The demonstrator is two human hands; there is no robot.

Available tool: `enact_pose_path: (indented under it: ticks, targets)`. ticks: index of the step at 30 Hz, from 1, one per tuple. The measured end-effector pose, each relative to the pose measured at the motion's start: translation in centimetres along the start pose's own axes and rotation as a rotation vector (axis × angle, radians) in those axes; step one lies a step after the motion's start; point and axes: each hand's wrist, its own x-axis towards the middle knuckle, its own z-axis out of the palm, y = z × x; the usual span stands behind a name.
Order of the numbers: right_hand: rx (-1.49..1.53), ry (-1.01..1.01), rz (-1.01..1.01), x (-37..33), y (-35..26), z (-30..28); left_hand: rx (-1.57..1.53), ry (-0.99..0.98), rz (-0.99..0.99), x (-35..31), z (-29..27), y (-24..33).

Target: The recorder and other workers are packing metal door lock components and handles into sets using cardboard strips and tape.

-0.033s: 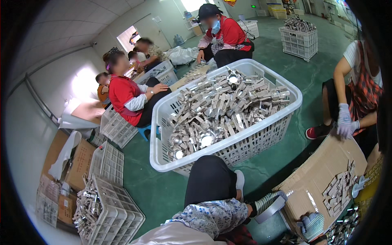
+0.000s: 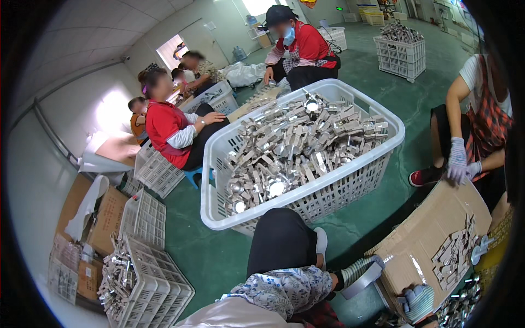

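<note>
My left hand [image 2: 356, 271], in a green-and-white striped glove, is at the near left edge of a brown cardboard sheet [image 2: 407, 240]. Its fingers close on that edge, partly covered by a pale flap [image 2: 363, 281]. At the sheet's lower edge, my right hand [image 2: 419, 302] wears a striped glove with grey-blue fingertips. Those fingers are curled in; whatever they hold, if anything, is hidden. Flat metal pieces [image 2: 455, 252] lie in a pile on the cardboard, right of my right hand. Shiny metal parts [image 2: 458, 309] are heaped below it.
A big white basket [image 2: 298, 216] full of metal clamp-like parts stands before my knee. Across the cardboard, a co-worker's gloved hand [image 2: 457, 158] touches its far edge. Tipped crates [image 2: 156, 279] with metal parts stand at left. People in red sit beyond the basket.
The co-worker's gloved hand at the cardboard's far edge has shifted slightly left, its fingers hanging lower. My own hands stay in place.
</note>
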Motion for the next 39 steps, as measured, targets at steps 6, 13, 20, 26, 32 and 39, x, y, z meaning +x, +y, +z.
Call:
enact_pose_path:
  ticks: [6,13,20,26,32,39]
  targets:
    - [-0.054,0.071,0.053,-0.7,0.9,2.4,-0.021,0.024,-0.044,-0.2,0.4,0.3]
    - [-0.047,0.090,0.038,-0.3,0.5,2.1,-0.028,0.029,-0.012,-0.9,1.6,1.2]
    - [-0.033,0.105,0.048,-0.5,0.8,2.4,-0.096,0.075,-0.039,-1.5,3.5,2.2]
    - [-0.042,0.187,-0.010,-0.5,0.9,2.6,-0.020,-0.009,0.013,-0.6,1.2,0.9]
    - [-0.052,0.161,0.004,-0.4,0.7,2.4,-0.078,0.029,-0.032,-0.4,0.3,0.4]
    - [-0.031,0.101,0.011,-0.7,1.2,2.6,-0.027,-0.042,-0.017,-0.9,1.4,1.1]
